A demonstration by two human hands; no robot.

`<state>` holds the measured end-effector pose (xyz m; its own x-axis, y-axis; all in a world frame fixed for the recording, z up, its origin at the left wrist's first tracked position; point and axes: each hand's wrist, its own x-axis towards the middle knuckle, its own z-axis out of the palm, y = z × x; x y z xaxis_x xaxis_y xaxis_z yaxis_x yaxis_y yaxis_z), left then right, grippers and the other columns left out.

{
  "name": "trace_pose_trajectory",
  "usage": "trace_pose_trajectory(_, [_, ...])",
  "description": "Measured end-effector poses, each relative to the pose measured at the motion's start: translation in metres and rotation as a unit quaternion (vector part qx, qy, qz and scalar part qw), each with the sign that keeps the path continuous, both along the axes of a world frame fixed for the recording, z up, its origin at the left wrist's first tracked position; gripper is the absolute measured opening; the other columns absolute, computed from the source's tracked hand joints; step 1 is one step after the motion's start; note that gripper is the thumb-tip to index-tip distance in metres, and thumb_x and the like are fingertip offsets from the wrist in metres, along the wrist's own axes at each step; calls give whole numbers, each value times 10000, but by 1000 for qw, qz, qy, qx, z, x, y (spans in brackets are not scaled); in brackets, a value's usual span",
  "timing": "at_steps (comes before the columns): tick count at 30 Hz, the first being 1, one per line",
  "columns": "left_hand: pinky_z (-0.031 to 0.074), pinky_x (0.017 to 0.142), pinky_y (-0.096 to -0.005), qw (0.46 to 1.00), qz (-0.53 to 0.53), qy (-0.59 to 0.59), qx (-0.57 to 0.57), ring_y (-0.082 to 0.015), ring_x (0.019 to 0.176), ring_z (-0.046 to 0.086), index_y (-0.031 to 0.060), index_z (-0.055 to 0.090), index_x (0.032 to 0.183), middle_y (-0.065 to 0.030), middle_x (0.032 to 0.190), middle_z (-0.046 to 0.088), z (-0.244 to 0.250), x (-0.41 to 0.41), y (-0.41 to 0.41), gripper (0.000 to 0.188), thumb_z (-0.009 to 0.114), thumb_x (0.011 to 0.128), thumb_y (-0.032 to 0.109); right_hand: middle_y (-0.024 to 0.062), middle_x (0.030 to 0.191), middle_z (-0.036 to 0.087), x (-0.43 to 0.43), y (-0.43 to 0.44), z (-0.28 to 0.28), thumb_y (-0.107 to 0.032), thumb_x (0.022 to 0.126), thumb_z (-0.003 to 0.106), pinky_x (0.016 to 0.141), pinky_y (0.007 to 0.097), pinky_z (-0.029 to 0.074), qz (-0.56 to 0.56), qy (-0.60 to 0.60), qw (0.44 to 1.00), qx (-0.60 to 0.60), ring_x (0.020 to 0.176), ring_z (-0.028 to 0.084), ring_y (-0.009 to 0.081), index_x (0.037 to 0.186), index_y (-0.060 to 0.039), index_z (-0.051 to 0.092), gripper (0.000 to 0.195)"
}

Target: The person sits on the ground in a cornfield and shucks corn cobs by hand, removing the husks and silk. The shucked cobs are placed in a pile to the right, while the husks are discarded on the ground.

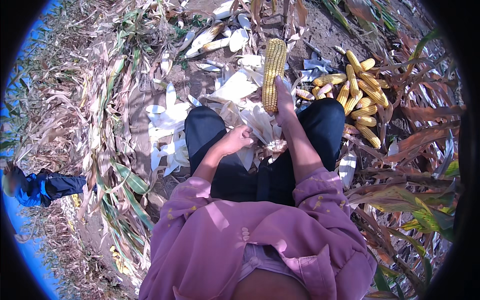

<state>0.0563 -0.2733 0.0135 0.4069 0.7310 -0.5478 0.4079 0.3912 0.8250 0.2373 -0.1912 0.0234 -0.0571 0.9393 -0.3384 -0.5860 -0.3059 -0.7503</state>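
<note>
In my right hand (285, 100) is a husked ear of yellow corn (274, 75), held upright near its lower end with the thumb along its side. My left hand (237, 140) hovers over my lap between the knees, its fingers loosely curled beside dry husks; whether anything is in them is hidden. Pale stripped corn husks (234, 88) lie in a heap in front of my knees. To the right, beyond my right knee, a pile of bare yellow corn ears (369, 88) rests on the ground.
Ears still in pale husks (210, 39) lie ahead on the soil. More husks (168, 125) are beside my left knee. Dry cornstalks (108, 112) line the left, and dry leaves (420, 150) crowd the right. Another person (41, 187) is at far left, near yellow ears (119, 258).
</note>
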Motion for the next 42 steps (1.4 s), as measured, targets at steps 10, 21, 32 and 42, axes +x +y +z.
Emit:
trace_pose_trajectory(10, [512, 695, -242, 988, 95, -116, 36, -146, 901, 605, 4, 431, 1295, -86, 1121, 591, -4, 17, 12, 434, 560, 894, 109, 80, 772, 604, -6, -9, 2, -381, 858, 631, 530, 273, 492, 22, 14, 1000, -17, 625, 607, 153, 1061, 23, 519, 466])
trace_pose_trajectory(21, [487, 672, -295, 994, -60, 76, 53, -169, 797, 610, -20, 544, 1160, -113, 931, 639, -93, 8, -30, 361, 587, 847, 155, 64, 923, 619, 99, 18, 46, -271, 873, 638, 698, 289, 530, -280, 143, 931, 183, 784, 626, 162, 1069, -44, 547, 314])
trace_pose_trajectory(32, [465, 805, -441, 940, -228, 187, 173, -382, 947, 600, -23, 613, 994, -238, 991, 628, -114, 20, -46, 280, 545, 827, 191, 106, 975, 623, 70, -17, 32, -155, 921, 520, 733, 257, 520, -107, 148, 983, 16, 836, 610, 156, 1175, -3, 520, 296])
trace_pose_trajectory(42, [425, 881, -452, 898, -266, 313, 159, -384, 1054, 542, 7, 568, 1086, -234, 1088, 588, -78, 20, -52, 329, 537, 837, 219, 80, 942, 651, 55, -26, 21, -103, 909, 480, 684, 220, 495, -90, 13, 993, -70, 791, 610, 114, 1162, -20, 545, 274])
